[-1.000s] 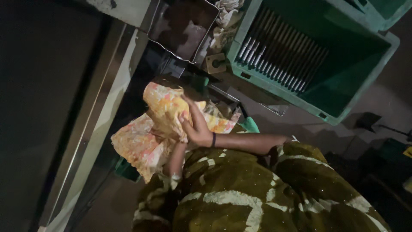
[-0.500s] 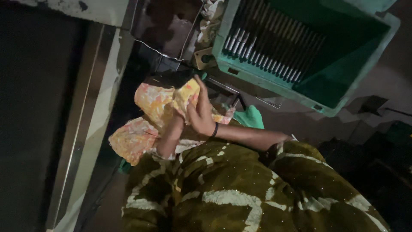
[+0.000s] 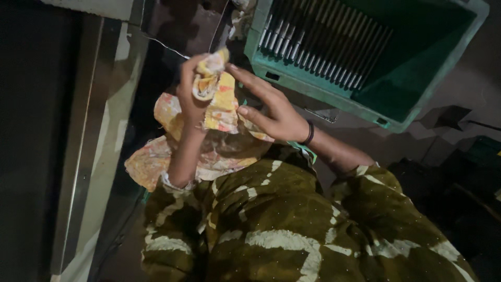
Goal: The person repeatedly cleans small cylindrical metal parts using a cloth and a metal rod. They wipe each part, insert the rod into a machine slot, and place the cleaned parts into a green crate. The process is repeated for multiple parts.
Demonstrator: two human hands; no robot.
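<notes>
I see left hand [image 3: 190, 94] clenched on bunched top of yellow cloth [image 3: 216, 102]; right hand [image 3: 271, 112] flat, fingers spread, pressing cloth's right side. Cloth hangs downward, between hands, left nearer.

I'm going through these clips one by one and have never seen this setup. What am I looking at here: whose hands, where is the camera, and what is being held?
No machine is involved: a person works with bare hands, and the one camera sits on their head, looking down. That is why the olive patterned garment fills the bottom of the picture.

The left hand grips a bunched part of a yellow and orange printed cloth, raised in front of the body. The right hand, with a dark band at the wrist, lies open with its fingers against the same cloth. The rest of the cloth hangs down below.

Beyond the hands stands a green plastic crate with a slatted wall. On the left runs a pale metal edge. The scene is dim, so finer detail is hard to tell.
</notes>
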